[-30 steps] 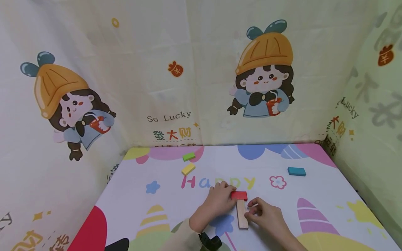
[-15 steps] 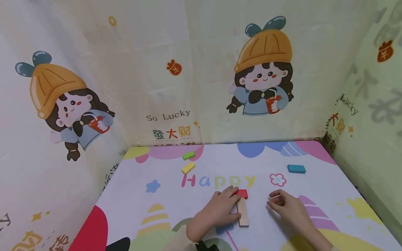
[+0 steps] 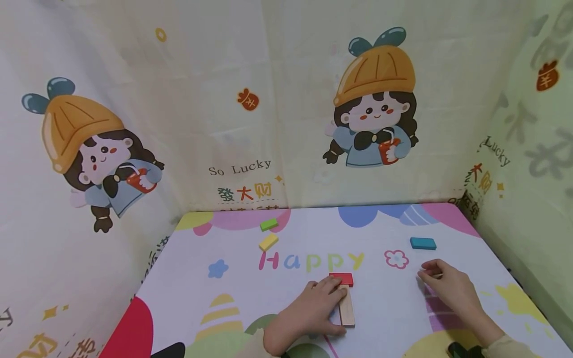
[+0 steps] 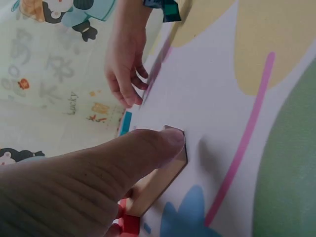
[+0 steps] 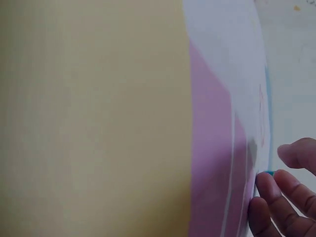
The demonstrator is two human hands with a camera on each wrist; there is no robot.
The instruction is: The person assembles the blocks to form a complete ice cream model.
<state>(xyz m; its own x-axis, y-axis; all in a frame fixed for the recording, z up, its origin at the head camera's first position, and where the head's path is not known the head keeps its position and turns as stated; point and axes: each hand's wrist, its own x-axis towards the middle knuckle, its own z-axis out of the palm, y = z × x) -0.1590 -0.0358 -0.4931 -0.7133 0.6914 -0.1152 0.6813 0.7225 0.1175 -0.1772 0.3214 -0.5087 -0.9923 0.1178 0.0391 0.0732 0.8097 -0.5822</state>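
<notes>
In the head view a red block (image 3: 342, 278) lies across the far end of a plain wooden block (image 3: 346, 309). The left hand (image 3: 309, 311) rests over both from the left, fingertips at their junction and thumb by the near end of the wooden block. From the left wrist view, the thumb lies on the end of the wooden block (image 4: 153, 190), with the red block (image 4: 129, 224) beyond. Well to the right, the right hand (image 3: 452, 288) hovers with loosely bent fingers and holds nothing; a teal block (image 3: 423, 243) lies just beyond it.
A green block (image 3: 269, 224) and a yellow block (image 3: 268, 242) lie at the back left of the patterned table (image 3: 179, 278). Printed cloth (image 3: 304, 99) hangs behind and at both sides. A black object (image 3: 170, 350) shows at the lower left edge.
The right hand has moved away from the wooden block, to the right and toward the teal block. The left thumb has shifted down to the near end of the wooden block.
</notes>
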